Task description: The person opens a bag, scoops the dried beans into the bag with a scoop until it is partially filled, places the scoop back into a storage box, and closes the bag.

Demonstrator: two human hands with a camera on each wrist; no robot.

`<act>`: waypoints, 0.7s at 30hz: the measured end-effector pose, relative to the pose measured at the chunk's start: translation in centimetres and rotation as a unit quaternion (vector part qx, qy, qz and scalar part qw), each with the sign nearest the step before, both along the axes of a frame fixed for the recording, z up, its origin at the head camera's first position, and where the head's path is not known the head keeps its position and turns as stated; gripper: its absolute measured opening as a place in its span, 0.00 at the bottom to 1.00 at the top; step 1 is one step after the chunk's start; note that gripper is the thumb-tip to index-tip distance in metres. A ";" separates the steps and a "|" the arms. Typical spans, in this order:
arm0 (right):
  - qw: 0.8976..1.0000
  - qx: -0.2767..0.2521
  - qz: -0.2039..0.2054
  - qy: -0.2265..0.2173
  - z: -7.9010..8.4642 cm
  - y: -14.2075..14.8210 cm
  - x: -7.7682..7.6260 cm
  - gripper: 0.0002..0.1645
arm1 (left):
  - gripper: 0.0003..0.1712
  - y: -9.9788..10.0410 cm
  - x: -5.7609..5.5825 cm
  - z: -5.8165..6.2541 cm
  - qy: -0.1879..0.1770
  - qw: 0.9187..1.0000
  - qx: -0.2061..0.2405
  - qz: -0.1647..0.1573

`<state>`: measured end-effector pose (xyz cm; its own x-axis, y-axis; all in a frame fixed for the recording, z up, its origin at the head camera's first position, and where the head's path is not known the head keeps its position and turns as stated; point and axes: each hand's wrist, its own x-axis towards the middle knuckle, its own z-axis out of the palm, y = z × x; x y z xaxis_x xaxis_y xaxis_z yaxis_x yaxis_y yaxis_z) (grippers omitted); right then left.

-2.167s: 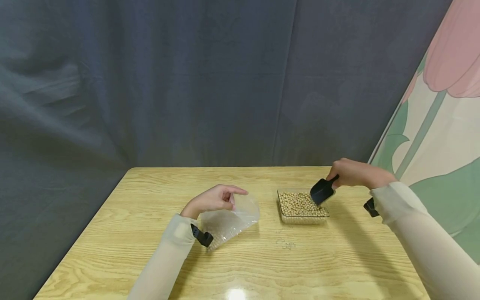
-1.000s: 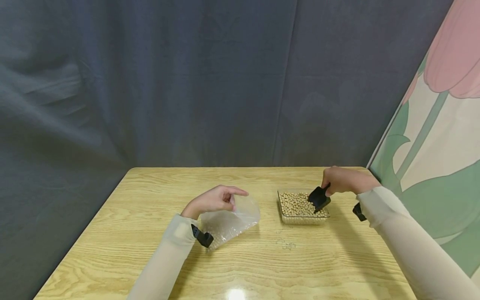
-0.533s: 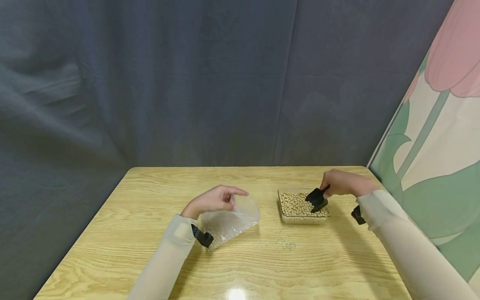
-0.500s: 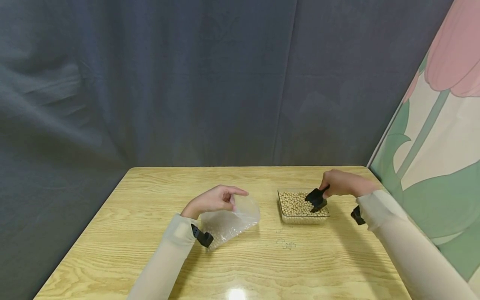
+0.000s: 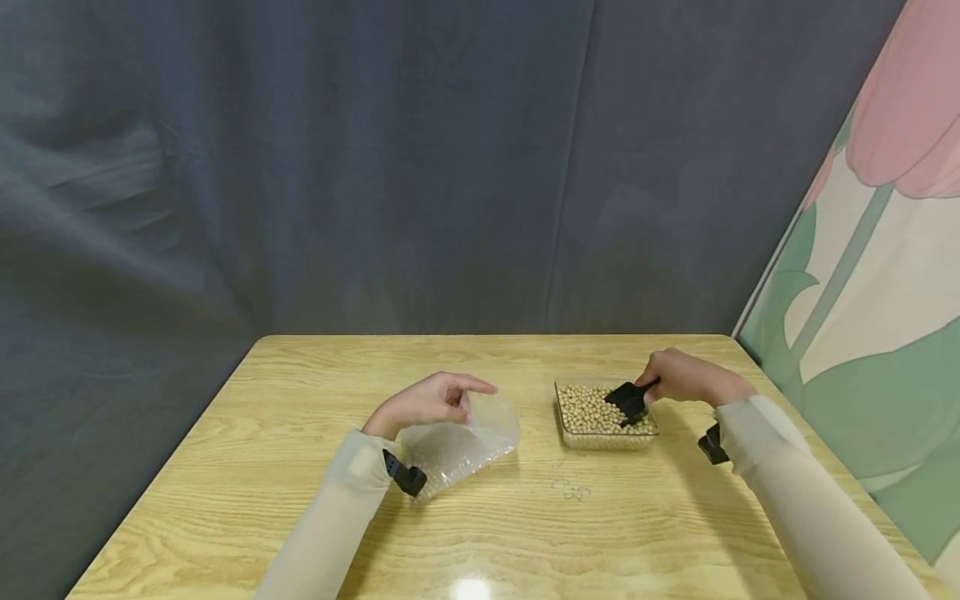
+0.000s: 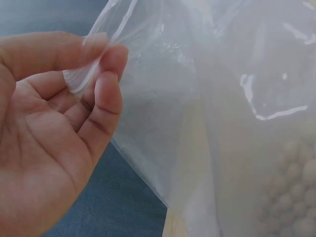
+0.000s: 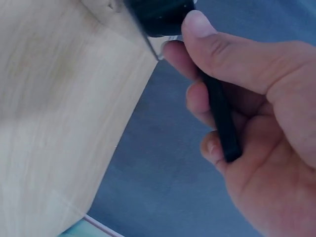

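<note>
My left hand pinches the rim of a clear plastic bag between thumb and fingers. Round pale beans show inside the bag's lower part in the left wrist view, and the bag's mouth gapes at the pinched edge. On the right, my right hand grips the handle of a small black scoop. The scoop's blade tilts down into the beans of a clear rectangular container, its front edge among them. In the right wrist view the fingers curl round the black handle.
Everything stands on a light wood-grain table. Faint dark marks lie on the tabletop in front of the container. A dark curtain hangs behind the table's far edge, and a flower-patterned panel rises at the right.
My right hand has come down and left with the scoop, from above the container's right side to where its blade dips into the beans. The left hand and bag stay in place.
</note>
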<state>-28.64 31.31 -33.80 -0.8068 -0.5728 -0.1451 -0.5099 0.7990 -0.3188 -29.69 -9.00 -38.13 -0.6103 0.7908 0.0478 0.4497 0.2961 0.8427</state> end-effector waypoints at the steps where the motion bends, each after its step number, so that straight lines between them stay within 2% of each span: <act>1: 1.000 -0.009 0.003 0.004 -0.2 0.1 0.0 0.17 | 0.29 0.0 0.0 -0.1 0.001 1.000 0.000 0.000; 6: 0.999 -0.039 0.016 0.023 -0.9 0.6 -0.1 0.17 | 0.29 0.1 -0.1 0.0 0.008 1.000 0.002 -0.004; 13: 0.996 -0.050 0.046 0.062 -1.8 1.3 -0.2 0.16 | 0.30 0.2 0.0 0.0 0.001 1.000 0.009 -0.007; 21: 0.994 -0.064 0.049 0.081 -2.4 1.5 0.0 0.17 | 0.30 0.3 0.2 0.2 -0.004 1.000 0.004 -0.004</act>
<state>-28.60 32.84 -36.21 -0.7531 -0.6552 0.0601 -0.6359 0.7013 -0.3222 -29.49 -8.71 -37.90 -0.6045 0.7951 0.0492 0.4449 0.2858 0.8488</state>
